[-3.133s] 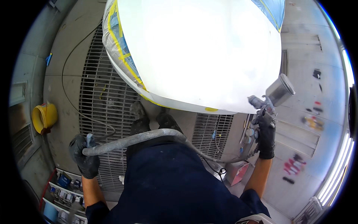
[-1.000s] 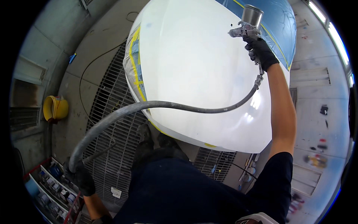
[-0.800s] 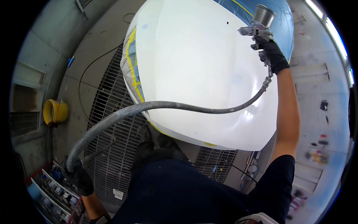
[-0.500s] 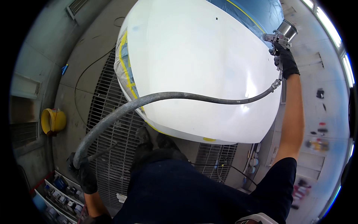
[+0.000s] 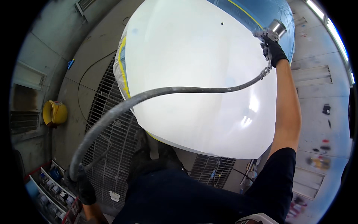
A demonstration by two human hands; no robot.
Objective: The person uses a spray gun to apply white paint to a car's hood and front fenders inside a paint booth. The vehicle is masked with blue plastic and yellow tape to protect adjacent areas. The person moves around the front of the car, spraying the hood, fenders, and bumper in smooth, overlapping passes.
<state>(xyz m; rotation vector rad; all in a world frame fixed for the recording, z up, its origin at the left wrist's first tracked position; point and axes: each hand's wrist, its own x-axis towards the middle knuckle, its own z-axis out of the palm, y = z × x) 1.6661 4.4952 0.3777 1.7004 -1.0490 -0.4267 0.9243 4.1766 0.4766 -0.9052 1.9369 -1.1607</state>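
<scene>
Gripping spray gun (image 5: 271, 34) in closed right hand (image 5: 275, 50), two o'clock; clutching hose (image 5: 186, 90) in curled left hand (image 5: 85, 189), eight o'clock.

The white car hood (image 5: 194, 123) runs past the top edge, as does the blue masking film (image 5: 257, 10) along its upper right edge. The left hand (image 5: 85, 192) is blurred, some fingers hidden behind the hose (image 5: 175, 90). The right hand (image 5: 276, 53) covers much of the spray gun's (image 5: 270, 34) handle. A dark speck (image 5: 222, 23) near the hood's upper right edge is too small to identify.
</scene>
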